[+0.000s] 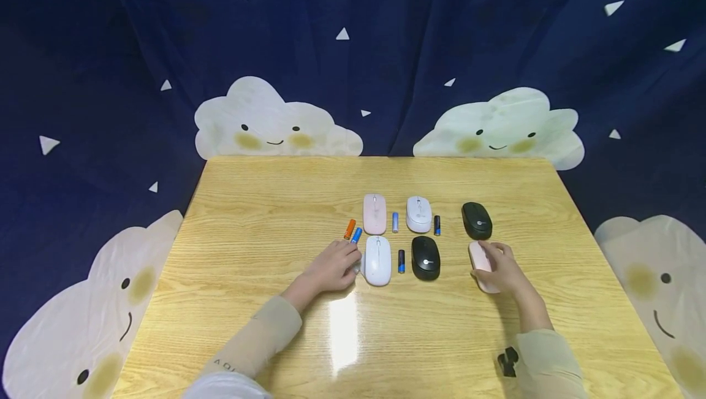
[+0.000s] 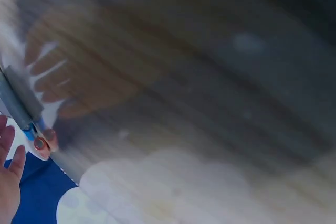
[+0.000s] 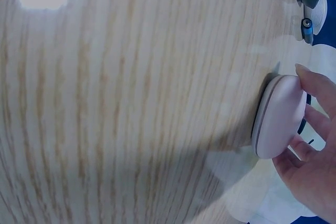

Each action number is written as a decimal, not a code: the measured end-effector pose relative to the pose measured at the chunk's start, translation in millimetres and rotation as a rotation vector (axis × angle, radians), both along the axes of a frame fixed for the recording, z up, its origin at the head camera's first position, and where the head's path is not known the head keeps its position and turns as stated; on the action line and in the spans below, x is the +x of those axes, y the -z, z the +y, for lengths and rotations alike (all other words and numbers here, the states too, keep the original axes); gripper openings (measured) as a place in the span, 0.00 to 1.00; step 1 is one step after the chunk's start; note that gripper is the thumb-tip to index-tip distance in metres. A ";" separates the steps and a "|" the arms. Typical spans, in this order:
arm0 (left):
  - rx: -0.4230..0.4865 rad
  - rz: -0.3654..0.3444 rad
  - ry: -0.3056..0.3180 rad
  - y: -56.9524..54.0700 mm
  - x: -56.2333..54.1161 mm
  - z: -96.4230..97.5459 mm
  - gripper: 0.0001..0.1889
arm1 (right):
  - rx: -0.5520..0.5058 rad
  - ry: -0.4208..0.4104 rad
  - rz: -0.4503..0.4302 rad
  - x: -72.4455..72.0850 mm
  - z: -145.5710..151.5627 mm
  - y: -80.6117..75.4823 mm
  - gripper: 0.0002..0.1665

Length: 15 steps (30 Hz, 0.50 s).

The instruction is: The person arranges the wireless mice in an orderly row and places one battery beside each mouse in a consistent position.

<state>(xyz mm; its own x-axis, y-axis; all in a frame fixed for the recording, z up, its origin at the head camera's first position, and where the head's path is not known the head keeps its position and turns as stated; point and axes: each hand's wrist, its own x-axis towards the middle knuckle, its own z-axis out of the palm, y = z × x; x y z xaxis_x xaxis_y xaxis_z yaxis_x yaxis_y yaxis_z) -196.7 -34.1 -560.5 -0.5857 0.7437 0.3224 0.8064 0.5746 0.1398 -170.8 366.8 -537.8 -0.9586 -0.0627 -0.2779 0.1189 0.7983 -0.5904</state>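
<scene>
My right hand (image 1: 499, 267) grips a pale pink computer mouse (image 1: 480, 258) by its sides at the right of the table. The right wrist view shows thumb and fingers along the edges of this pink mouse (image 3: 283, 114), which sits at the tabletop. On the left, my left hand (image 1: 333, 266) rests beside a white mouse (image 1: 378, 261), with a small silvery thing next to its fingertips. Just beyond it lie an orange battery (image 1: 350, 228) and a blue battery (image 1: 356, 235). In the left wrist view, loosely spread fingers (image 2: 6, 140) are near a grey cylinder-like shape (image 2: 14, 100).
Another pink mouse (image 1: 375, 214), a second white mouse (image 1: 419, 214) and two black mice (image 1: 477, 221) stand around. Between them lie a light blue battery (image 1: 395, 222) and two dark batteries (image 1: 401, 261). Behind the wooden table (image 1: 265, 190) hangs a dark blue curtain (image 1: 309, 13).
</scene>
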 end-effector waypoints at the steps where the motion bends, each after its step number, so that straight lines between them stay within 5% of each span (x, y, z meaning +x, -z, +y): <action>1: -0.007 -0.023 0.004 0.2 0.5 -2.2 0.12 | -0.001 0.001 0.000 0.0 0.2 0.2 0.46; 7: -0.054 -0.117 0.018 -0.4 2.4 -9.0 0.14 | 0.000 0.003 0.000 0.0 0.3 0.9 0.46; 15: -0.076 -0.115 0.059 -0.2 1.1 -9.4 0.13 | -0.001 0.001 -0.003 0.2 0.9 1.2 0.46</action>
